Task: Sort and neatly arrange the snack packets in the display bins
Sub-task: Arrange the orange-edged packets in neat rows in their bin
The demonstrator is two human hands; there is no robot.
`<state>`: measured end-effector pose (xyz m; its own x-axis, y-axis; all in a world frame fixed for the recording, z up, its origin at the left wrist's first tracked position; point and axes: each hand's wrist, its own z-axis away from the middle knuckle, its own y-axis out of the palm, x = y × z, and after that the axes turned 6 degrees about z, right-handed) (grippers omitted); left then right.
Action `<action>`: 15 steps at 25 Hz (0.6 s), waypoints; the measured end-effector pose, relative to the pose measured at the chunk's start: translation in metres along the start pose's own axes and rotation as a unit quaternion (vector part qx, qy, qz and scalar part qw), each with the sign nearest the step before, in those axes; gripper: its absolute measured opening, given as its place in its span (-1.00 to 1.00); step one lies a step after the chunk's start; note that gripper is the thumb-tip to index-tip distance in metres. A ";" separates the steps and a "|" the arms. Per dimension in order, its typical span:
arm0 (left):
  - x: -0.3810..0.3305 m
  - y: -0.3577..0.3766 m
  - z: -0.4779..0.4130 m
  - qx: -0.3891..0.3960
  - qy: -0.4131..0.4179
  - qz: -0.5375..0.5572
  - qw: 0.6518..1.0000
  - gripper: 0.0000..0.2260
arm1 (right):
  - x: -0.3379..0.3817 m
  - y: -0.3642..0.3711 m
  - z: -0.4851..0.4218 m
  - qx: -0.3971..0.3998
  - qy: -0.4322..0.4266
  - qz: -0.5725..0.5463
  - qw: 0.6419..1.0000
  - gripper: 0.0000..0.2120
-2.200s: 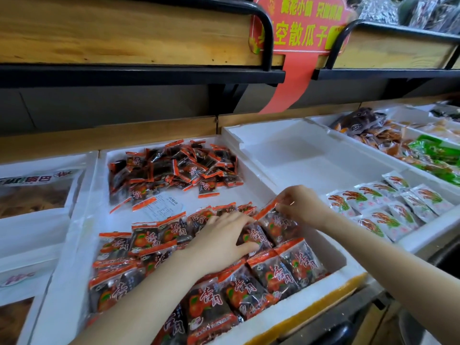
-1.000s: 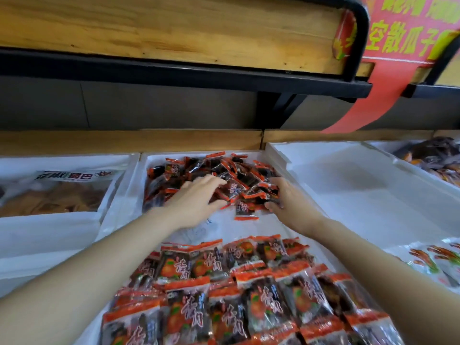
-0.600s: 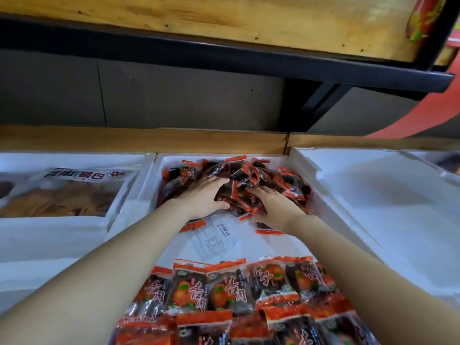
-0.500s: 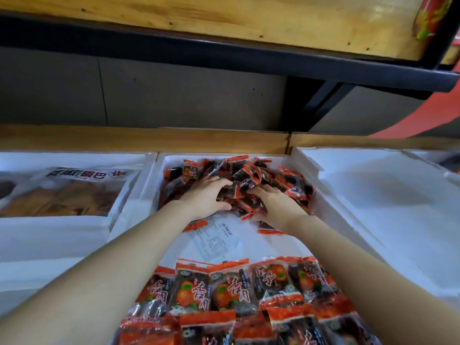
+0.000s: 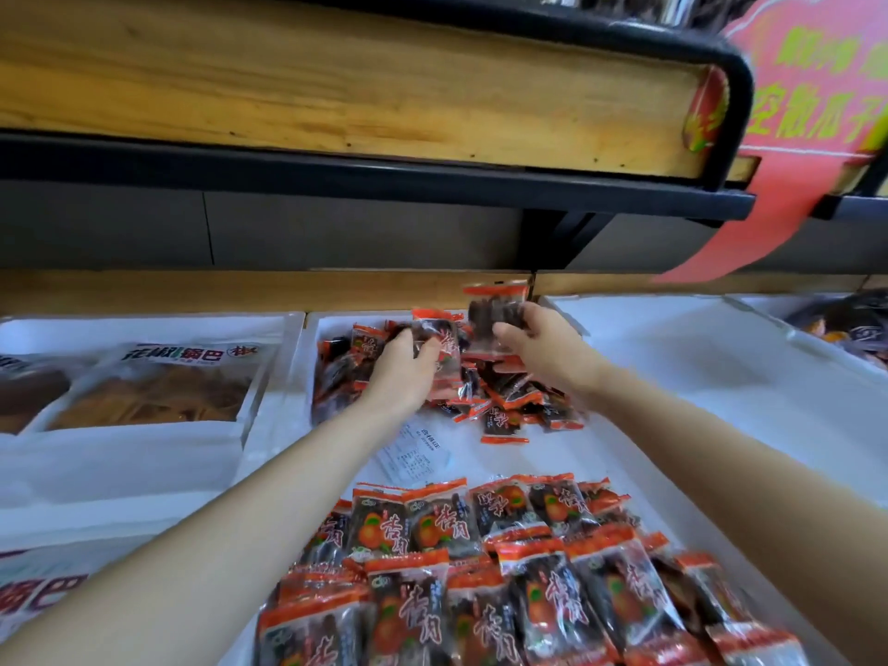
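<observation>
The middle bin [image 5: 567,454], a white foam box on the display surface, holds the red-and-black snack packets in two lots: a loose pile [image 5: 509,401] at its 12 o'clock end and overlapping rows [image 5: 480,560] at its 6 o'clock end. A printed paper slip [image 5: 417,455] lies on the bare floor between them. Both hands reach over the pile. The left hand [image 5: 401,372], at about 10 o'clock of the pile, has its fingers curled round a tilted packet [image 5: 444,346] with its printed face toward the camera. The right hand [image 5: 540,350], at about 1 o'clock, pinches an upright packet [image 5: 495,305] between thumb and fingers, its top edge lifted above the heap. At 9 o'clock a neighbouring bin [image 5: 120,454] holds a large clear bag [image 5: 154,396] of yellowish crisps. At 3 o'clock stands another white bin [image 5: 721,377]. A wooden shelf [image 5: 336,88] runs overhead, and a red sign [image 5: 817,88] hangs at 2 o'clock.
</observation>
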<state>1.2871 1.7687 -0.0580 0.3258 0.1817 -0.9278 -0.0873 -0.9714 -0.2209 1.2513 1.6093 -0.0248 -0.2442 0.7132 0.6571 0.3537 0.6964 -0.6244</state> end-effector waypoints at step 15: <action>-0.031 0.007 0.056 0.041 0.019 0.153 0.987 -0.75 | 0.011 -0.035 0.048 -0.038 -0.062 0.061 0.996 -0.88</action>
<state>1.2233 1.7644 -0.0473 0.3079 -0.1266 -0.9430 -0.2636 -0.9637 0.0433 1.1930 1.5969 -0.0162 -0.3031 0.7991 0.5192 0.4529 0.6001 -0.6594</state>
